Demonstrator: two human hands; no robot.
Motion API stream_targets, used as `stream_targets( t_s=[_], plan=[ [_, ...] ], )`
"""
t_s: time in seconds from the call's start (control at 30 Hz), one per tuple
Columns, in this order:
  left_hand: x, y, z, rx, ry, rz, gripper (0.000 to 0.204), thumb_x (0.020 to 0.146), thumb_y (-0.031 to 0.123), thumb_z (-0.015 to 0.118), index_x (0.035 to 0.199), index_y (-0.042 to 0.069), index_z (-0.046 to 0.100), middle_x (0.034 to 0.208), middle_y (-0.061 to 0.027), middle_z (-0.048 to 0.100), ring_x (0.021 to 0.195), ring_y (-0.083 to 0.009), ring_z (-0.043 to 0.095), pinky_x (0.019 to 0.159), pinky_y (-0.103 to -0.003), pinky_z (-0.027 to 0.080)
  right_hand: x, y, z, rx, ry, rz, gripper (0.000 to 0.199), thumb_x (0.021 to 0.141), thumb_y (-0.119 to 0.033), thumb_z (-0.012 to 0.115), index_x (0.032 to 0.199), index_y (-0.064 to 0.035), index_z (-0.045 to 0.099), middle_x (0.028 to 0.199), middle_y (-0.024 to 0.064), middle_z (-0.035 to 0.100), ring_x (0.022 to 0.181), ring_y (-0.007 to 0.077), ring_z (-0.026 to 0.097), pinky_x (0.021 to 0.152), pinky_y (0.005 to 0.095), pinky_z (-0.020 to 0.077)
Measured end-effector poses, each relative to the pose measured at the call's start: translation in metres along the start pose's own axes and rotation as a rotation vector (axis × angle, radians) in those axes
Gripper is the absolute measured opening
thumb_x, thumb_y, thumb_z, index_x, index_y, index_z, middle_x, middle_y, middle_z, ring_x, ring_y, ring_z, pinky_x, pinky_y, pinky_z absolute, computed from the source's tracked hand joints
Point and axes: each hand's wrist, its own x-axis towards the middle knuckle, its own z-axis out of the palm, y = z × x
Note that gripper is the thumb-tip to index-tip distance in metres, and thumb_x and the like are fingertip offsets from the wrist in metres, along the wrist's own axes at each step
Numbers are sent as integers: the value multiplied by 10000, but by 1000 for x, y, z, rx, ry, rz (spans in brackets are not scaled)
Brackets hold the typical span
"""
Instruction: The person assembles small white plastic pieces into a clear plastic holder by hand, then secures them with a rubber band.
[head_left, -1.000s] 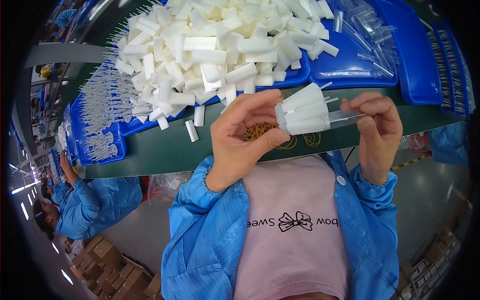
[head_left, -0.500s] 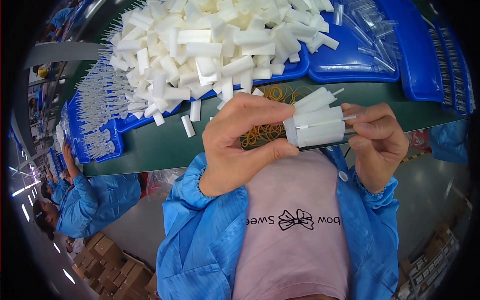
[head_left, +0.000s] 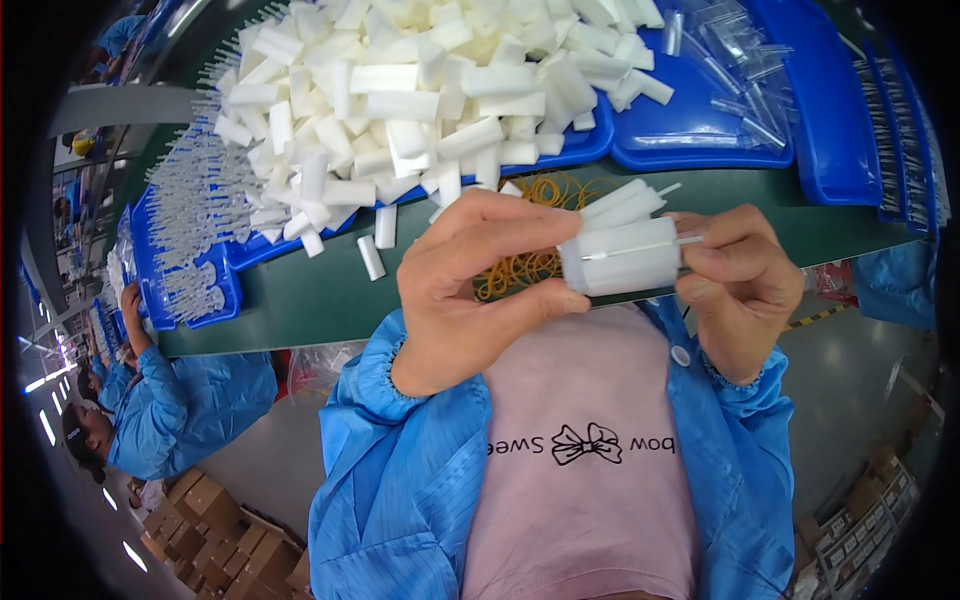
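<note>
One long green table (head_left: 290,325) runs beneath the work, bearing a broad heap of white foam pieces (head_left: 400,100) in blue trays. To the right of the heap, a blue tray (head_left: 690,157) holds clear plastic tubes (head_left: 740,105); thin white bristle-like sticks (head_left: 195,210) crowd the left side.

Both hands are raised over the table's near edge. The left hand (head_left: 465,290) is clamped on the left end of a white foam bundle (head_left: 630,262), index finger above and thumb below, the other fingers curled behind. The bundle lies roughly level between the two hands, its length reaching rightward out of the left grip. At its right end is the right hand (head_left: 745,275), thumb and fingertips drawn close; whether they pinch something there cannot be told.

Tan rubber bands (head_left: 525,270) lie tangled behind the left hand. Two loose foam pieces (head_left: 371,257) rest left of it. Smallest, a slim white rod (head_left: 640,248) runs along the bundle's front, its tip meeting the right fingertips.
</note>
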Motion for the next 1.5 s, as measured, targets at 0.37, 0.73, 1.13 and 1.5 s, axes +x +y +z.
stream_targets(
  t_s=[0.37, 0.73, 1.13, 1.5],
  plan=[
    [-4, -18, 0, -464, 60, -276, 458, 730, -127, 662, 1165, -71, 531, 1142, -122, 502, 1061, -232, 565, 929, -333, 482, 88, 40, -84, -1196, -21, -233, 155, 737, -68, 668, 887, -75, 703, 915, 60, 611, 874, 226, 573, 732, 335, 433],
    [1, -14, 3, -236, 104, -111, 433, 684, -79, 725, 1097, -34, 602, 1103, -129, 546, 1001, -204, 581, 882, -308, 494, 77, 44, -54, -349, 74, -34, 251, 818, -48, 617, 1059, -39, 552, 918, 48, 548, 786, 128, 525, 699, 271, 440],
    [-4, -8, -1, 199, 122, 175, 433, 610, 1, 789, 1021, 8, 655, 1023, -135, 614, 888, -223, 619, 766, -292, 496, 38, 9, -1, -58, -68, 39, 241, 906, -233, 556, 969, -2, 533, 892, 43, 501, 762, 92, 469, 689, 218, 378],
    [3, 0, 4, 268, 66, 245, 429, 603, 35, 788, 1016, 21, 671, 1011, -135, 539, 774, -179, 590, 635, -269, 543, 30, 16, 10, 129, 22, 101, 226, 884, -211, 609, 956, -6, 545, 907, 25, 519, 767, 65, 447, 684, 191, 363]
  ],
)
